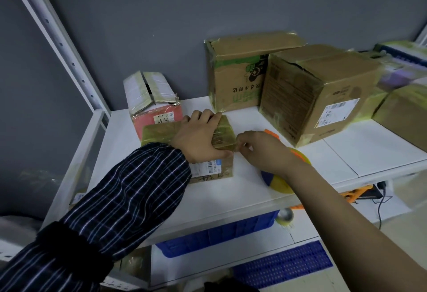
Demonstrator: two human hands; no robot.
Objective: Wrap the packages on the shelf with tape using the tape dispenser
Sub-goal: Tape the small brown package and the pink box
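A small brown package (159, 133) wrapped in yellowish tape lies on the white shelf (231, 190) near its left end. My left hand (198, 136) lies over the package's top, fingers curled over the far edge and thumb on the near right corner. My right hand (261, 150) pinches a strip of clear tape at the package's right edge. Under my right wrist lies the tape dispenser (280, 184), orange and blue with a yellow tape roll, mostly hidden by the arm.
A pink and white box (152, 99) stands behind the package. Two taped cardboard boxes (233, 79) (316, 97) sit at the back, with more (402, 109) at the far right. A blue crate (219, 234) and a tape roll (285, 217) lie on the lower shelf.
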